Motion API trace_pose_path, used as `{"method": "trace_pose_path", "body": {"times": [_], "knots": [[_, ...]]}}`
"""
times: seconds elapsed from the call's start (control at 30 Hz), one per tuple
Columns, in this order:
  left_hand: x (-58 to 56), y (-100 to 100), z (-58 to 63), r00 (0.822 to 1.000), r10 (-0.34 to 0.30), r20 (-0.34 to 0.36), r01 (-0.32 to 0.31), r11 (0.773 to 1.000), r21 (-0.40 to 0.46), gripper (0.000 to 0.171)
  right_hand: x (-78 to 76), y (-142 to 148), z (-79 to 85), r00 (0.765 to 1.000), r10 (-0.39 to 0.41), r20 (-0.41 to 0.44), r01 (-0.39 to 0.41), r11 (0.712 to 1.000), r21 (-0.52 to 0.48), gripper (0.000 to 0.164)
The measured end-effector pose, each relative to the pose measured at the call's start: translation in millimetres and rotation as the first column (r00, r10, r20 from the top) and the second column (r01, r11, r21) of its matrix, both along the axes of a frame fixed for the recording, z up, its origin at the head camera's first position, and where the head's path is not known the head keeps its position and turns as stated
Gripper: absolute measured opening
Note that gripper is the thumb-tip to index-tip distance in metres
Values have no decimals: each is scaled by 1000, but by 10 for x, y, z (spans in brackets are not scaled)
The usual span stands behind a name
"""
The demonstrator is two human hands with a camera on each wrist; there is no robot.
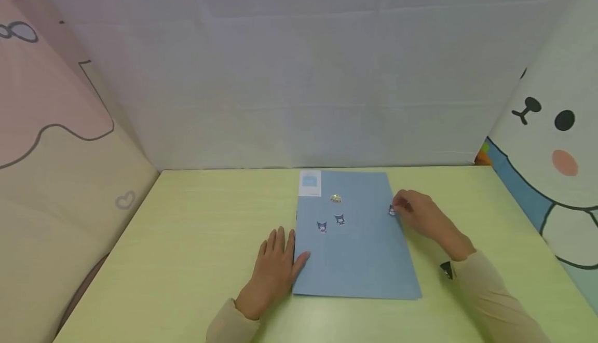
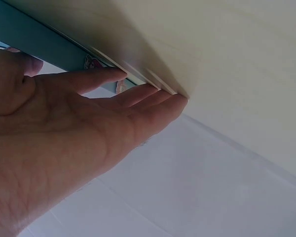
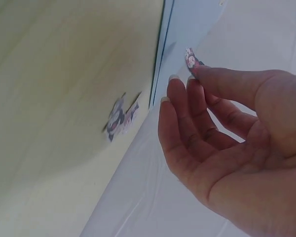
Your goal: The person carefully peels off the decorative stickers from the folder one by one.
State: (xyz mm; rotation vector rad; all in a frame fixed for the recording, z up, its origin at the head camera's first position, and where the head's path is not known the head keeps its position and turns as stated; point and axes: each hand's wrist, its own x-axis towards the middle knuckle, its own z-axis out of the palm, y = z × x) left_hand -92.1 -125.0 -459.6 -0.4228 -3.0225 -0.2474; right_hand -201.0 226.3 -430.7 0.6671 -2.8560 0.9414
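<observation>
A flat blue folder (image 1: 359, 260) with a white label (image 1: 310, 191) in its upper left corner lies on the table. Two dark cartoon stickers (image 1: 322, 227) and a gold-coloured one (image 1: 336, 198) are on its cover. My left hand (image 1: 273, 273) rests at the folder's left edge, thumb over the cover and fingers straight on the table; the left wrist view shows this hand (image 2: 98, 111) from the palm side. Over the folder's right edge, my right hand (image 1: 420, 216) pinches a small cartoon sticker (image 3: 191, 60) between thumb and fingertip, its other fingers bent.
Loose cartoon stickers (image 3: 121, 118) lie on the table beside the folder; in the head view a dark sticker (image 1: 446, 269) shows by the right sleeve. The pale yellow table (image 1: 201, 229) meets a white sheet (image 1: 289, 88) behind and printed cloths at both sides.
</observation>
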Motion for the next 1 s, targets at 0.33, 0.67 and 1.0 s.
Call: {"method": "trace_pose_path", "body": {"times": [0.33, 0.67, 1.0], "knots": [[-3, 5, 3, 1000, 1, -17, -1, 1000, -24, 61, 4, 211, 15, 1000, 10, 18, -11, 999, 33, 4], [-5, 16, 48, 1000, 6, 7, -6, 1000, -8, 61, 14, 339, 24, 997, 3, 79, -8, 998, 63, 5], [4, 20, 58, 1000, 3, 15, -3, 1000, -1, 61, 11, 408, -26, 993, 6, 114, -15, 997, 74, 5]]}}
